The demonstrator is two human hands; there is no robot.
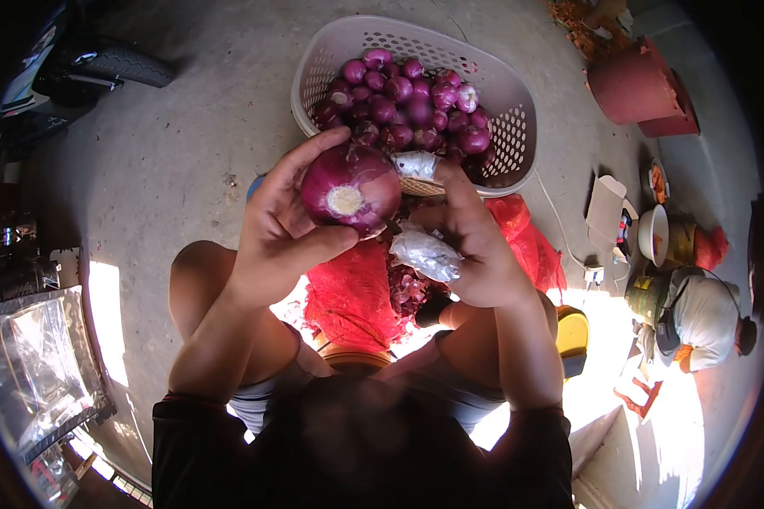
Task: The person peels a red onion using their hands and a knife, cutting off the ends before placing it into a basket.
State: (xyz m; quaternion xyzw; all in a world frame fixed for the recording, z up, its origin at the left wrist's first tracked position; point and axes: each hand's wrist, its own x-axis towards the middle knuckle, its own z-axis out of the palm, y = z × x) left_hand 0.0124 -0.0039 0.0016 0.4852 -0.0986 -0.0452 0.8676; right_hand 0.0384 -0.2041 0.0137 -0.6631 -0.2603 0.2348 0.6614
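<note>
A large peeled-looking red onion point(339, 182), its pale root end facing me, sits in my left hand point(267, 242), with fingers and thumb curled around it. Just to its right is my right hand point(484, 250), thumb and forefinger spread apart, with nothing visible between them. Silvery tape or foil wraps the thumb point(427, 253) and the fingertip point(415, 164) of that hand. Below both hands lies a red mesh bag point(352, 293), and dark red onion skins point(409, 293) are heaped between my legs.
Ahead stands a pale perforated basket point(514, 102) holding many shiny red onions point(399, 89). To the right are a red bin point(632, 81), an opened cardboard box point(607, 208) and a white bowl point(653, 235). A vehicle tyre point(127, 64) shows at upper left.
</note>
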